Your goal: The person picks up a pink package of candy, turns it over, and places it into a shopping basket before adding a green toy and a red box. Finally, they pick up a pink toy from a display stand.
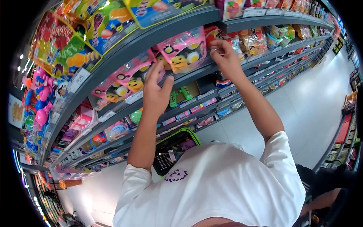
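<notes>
My left hand (157, 92) reaches up to the shelf with its fingers stretched out and thumb apart. Its fingertips overlap the gap between two pink snack bags with pictures of fried eggs and a yellow smiling face. One pink bag (183, 51) leans out over the shelf edge, right of these fingers. The other pink bag (126, 81) stands to their left. My right hand (225, 58) is raised just past the right bag's edge, fingers bent and thumb apart from them, with nothing visible in it. Red bags (231, 39) are behind it.
Large colourful candy bags (100, 26) hang over the upper shelf edge (151, 36). Green packages (179, 96) sit on a lower shelf. A black shopping basket with a green rim (185, 130) is below me. Another person's arm (323, 200) shows at lower right, beside the tiled aisle floor (302, 102).
</notes>
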A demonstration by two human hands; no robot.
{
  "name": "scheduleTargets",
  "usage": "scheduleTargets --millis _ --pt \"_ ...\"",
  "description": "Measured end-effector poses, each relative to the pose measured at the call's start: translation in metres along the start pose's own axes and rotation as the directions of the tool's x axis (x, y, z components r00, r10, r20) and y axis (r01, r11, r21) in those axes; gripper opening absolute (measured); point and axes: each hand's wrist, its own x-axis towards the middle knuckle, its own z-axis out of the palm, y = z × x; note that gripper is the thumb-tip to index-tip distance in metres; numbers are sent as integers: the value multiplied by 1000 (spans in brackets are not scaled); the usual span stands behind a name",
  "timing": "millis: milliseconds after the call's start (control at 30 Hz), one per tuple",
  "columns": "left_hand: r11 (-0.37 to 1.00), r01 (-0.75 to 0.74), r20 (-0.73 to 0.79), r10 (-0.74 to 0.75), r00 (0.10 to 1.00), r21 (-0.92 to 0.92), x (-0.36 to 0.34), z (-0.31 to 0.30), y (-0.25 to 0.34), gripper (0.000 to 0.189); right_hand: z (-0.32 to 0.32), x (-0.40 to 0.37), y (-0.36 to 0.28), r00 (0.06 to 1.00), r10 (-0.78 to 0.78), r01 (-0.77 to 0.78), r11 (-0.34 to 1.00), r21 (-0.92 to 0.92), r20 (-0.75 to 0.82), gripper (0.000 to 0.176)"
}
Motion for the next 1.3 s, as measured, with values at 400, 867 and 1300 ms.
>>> scheduleTargets --millis 400,867,1300 --pt "928 238 -12 -252 968 -288 48 56 -5 40 9 47 40 988 -151 152 985 -77 24 44" --pt "979 -40 70 26 997 202 35 45 -4 44 -33 44 9 835 -109 147 989 -27 539 29" --pt "864 -401 110 387 916 303 -40 12 114 41 -56 -9 -82 570 -532 484 833 267 626 35"
